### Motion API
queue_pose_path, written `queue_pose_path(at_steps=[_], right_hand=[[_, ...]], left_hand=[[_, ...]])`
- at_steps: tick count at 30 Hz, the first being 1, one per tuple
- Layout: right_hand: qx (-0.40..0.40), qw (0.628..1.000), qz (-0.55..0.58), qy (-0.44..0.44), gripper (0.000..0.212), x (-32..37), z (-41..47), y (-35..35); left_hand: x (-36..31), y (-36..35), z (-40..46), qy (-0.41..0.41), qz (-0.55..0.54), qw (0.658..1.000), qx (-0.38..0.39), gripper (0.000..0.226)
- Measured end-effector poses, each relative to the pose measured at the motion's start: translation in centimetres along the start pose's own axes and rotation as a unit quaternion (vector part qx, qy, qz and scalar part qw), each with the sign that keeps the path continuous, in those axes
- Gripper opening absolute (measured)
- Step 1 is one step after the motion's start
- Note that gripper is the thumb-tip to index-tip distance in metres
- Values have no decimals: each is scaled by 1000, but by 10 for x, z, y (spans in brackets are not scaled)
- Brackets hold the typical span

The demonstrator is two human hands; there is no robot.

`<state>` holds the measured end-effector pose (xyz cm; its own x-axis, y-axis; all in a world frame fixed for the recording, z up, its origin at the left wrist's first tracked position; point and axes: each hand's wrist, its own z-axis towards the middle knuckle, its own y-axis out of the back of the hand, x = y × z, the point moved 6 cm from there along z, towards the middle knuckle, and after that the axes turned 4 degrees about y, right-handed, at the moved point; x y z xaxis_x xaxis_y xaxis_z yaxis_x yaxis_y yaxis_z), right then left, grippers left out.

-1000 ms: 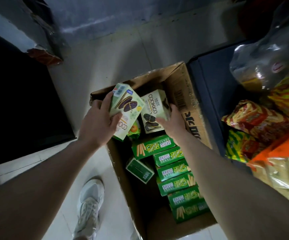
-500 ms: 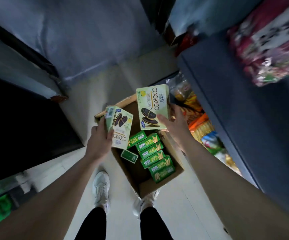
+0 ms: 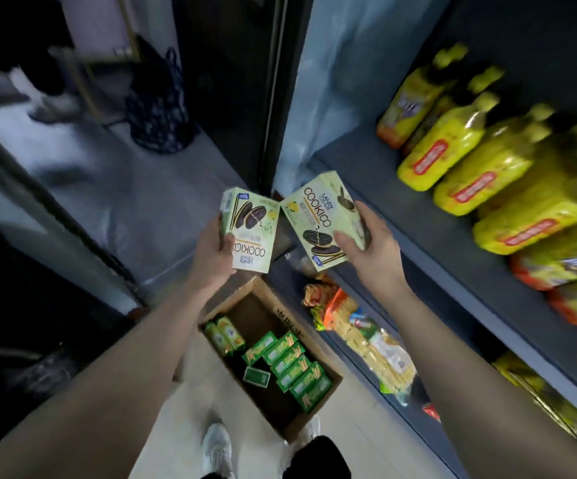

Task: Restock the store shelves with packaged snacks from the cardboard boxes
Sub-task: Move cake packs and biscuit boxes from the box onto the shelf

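Currently in hand: two cookie boxes above the carton

Landmark: cardboard box (image 3: 282, 307), open, on the pale floor beside the dark shelf unit (image 3: 453, 257).

Item 1. Left hand (image 3: 212, 255), raised above the far end of the cardboard box. Fingers curled round the left edge of a pale green cookie box (image 3: 250, 233), thumb pressed on its front face. Print reads upside down.

Item 2. Right hand (image 3: 371, 243), above and right of the cardboard box, close to the shelf edge. Fingers wrapped round the right side of a second cookie box (image 3: 318, 219), thumb lying across the lower front. Box tilted; its upper left corner nearly meets item 1, contact cannot be told.

Item 3. Inside the cardboard box: a row of green stick-biscuit packs (image 3: 290, 364) along the right wall, one small green pack (image 3: 256, 376) loose to their left, two green-and-orange packs (image 3: 225, 335) at the far left.

Item 4. On the shelf, up and right of the cardboard box: yellow packets (image 3: 480, 167), blurred. Lower shelf, just right of the cardboard box: mixed snack bags (image 3: 366, 337).

Item 5. White shoes (image 3: 216, 447) at the near end of the cardboard box.
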<state>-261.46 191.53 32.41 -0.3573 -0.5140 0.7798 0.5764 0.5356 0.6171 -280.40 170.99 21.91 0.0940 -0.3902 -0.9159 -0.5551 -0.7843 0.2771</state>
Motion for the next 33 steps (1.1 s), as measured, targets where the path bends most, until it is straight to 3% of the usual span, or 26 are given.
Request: queue_pose_path(at_steps=[7, 13, 21, 25, 28, 33], right_hand=[[-89, 995, -10, 46, 63, 66, -27, 103], [-157, 974, -85, 138, 55, 123, -34, 204], [-291, 926, -125, 203, 48, 195, -37, 363], [-354, 906, -157, 172, 43, 192, -41, 448], [-385, 899, -191, 87, 43, 165, -44, 502], [-294, 924, -227, -93, 34, 106, -37, 545]], left_hand=[[-135, 16, -26, -133, -48, 990, 23, 46], [-250, 19, -36, -264, -64, 962, 12, 46], [-393, -10, -61, -330, -129, 935, 20, 43], [-445, -41, -72, -344, -137, 928, 37, 40], [-468, -66, -77, -344, -129, 928, 67, 38], [-491, -104, -80, -342, -111, 928, 98, 40]])
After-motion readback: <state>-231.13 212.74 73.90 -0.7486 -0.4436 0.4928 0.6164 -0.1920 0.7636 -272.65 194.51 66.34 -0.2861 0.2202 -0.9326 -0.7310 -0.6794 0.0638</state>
